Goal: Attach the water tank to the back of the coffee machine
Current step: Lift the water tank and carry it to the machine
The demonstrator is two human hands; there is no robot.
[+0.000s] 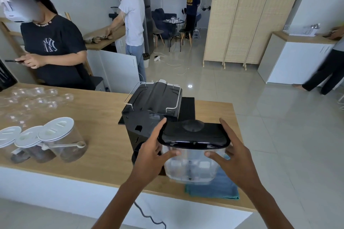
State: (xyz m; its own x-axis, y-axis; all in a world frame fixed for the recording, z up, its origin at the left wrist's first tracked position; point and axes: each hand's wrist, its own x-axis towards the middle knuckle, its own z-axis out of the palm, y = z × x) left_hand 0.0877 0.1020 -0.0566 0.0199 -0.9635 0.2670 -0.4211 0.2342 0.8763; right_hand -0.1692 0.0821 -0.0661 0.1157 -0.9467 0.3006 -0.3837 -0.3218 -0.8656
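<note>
A black coffee machine [149, 109] stands on the wooden counter [96, 135] with its back toward me. The water tank [193, 165] is a clear container with a glossy black lid [193, 135]. It hangs just behind and to the right of the machine's back, above a blue cloth [219, 189]. My left hand [150, 156] grips the tank's left side, thumb on the clear front wall and a finger along the lid edge. My right hand [232, 156] grips its right side the same way. The tank's lower back is hidden.
Three clear jars with white lids [55, 141] stand at the left on the counter, with clear domed lids [35, 100] farther back. The machine's grey cable [149, 215] hangs off the near edge. A person in a black shirt [54, 50] stands across the counter.
</note>
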